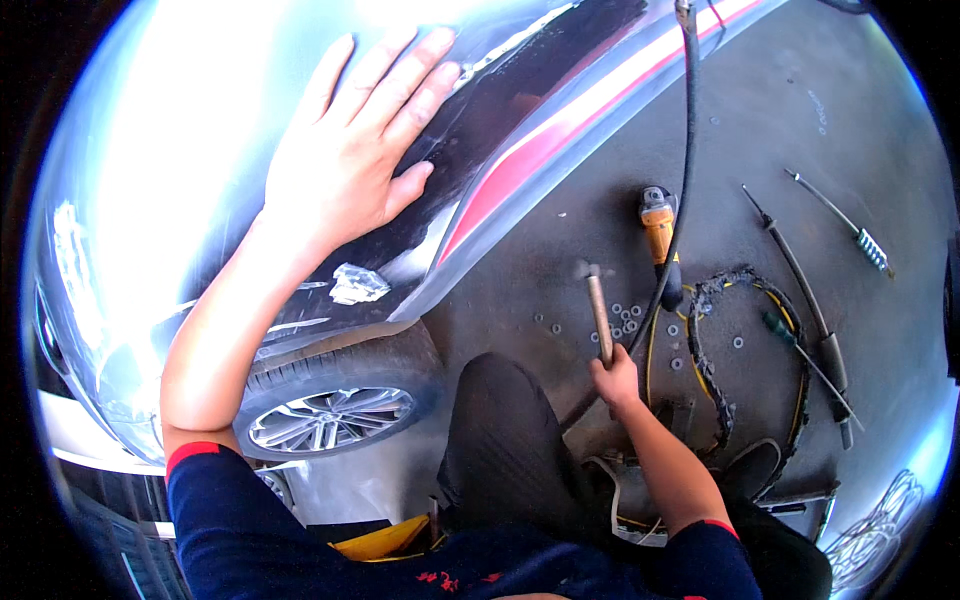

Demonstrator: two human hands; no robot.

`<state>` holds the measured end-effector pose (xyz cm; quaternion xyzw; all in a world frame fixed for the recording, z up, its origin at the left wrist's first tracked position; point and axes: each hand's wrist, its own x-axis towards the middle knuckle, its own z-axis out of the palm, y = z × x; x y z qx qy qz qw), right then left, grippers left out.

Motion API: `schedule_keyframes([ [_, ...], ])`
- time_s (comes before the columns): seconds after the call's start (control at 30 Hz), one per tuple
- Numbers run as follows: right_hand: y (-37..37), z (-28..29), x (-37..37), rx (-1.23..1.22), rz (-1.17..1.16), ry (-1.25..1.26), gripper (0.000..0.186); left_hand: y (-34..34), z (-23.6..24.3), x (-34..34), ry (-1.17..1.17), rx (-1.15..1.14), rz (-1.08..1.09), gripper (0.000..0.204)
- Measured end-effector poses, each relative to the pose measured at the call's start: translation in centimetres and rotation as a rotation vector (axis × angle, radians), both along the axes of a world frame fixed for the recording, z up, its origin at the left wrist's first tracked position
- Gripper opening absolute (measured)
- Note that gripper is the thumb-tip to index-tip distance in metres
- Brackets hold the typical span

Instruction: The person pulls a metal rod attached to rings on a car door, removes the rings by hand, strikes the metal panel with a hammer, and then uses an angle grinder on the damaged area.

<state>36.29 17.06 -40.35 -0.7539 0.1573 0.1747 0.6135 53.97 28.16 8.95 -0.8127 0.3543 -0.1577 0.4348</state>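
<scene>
Hands well apart now: the left hand [345, 150] is splayed flat on the dark, scuffed car panel [405, 235]; rightward, a brown-handled metal hammer [600, 312] is gripped by the right hand [615, 378], near an orange-and-black angle grinder [658, 235].

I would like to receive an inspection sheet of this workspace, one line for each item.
Surface: grey floor, with pale marks at upper right.
Work things: hammer; car body panel, partly dark, with bright glare.
Clutter: yellow-and-black power tool, green-handled screwdriver, scattered small rings, likely washers.
Hands: left hand open on the panel; right hand grips the hammer's handle.
Cables: black hose or cable; pale coil, lower right.
Surroundings: car wheel below the panel.
</scene>
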Motion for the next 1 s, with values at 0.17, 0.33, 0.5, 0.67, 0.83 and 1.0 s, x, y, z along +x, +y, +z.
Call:
schedule_keyframes([
  [0.17,-1.6,4.8,1.2,0.699,-0.351,-0.121,0.019,-1.2,-0.3,-0.1,-0.091,-0.013,0.042,0.093],
  [0.33,-4.7,15.2,7.4,0.653,-0.056,-0.755,0.01,-1.4,-0.6,-0.5,-0.202,-0.086,0.037,0.094],
  [0.5,-4.4,21.0,11.7,0.533,-0.092,-0.965,0.011,-0.9,-0.6,-0.6,-0.183,-0.145,0.035,0.094],
  [0.67,-3.3,21.6,13.2,0.509,-0.214,-0.88,0.016,-1.2,-0.6,-0.6,-0.169,-0.143,0.025,0.094],
  [0.83,-3.2,22.4,13.9,0.248,-0.313,-1.009,0.021,-0.8,-0.6,-0.7,-0.153,-0.16,0.008,0.095],
  [1.0,-3.1,22.5,14.8,0.348,-0.265,-1.0,0.022,-0.8,-0.7,-0.5,-0.157,-0.138,0.046,0.097],
])
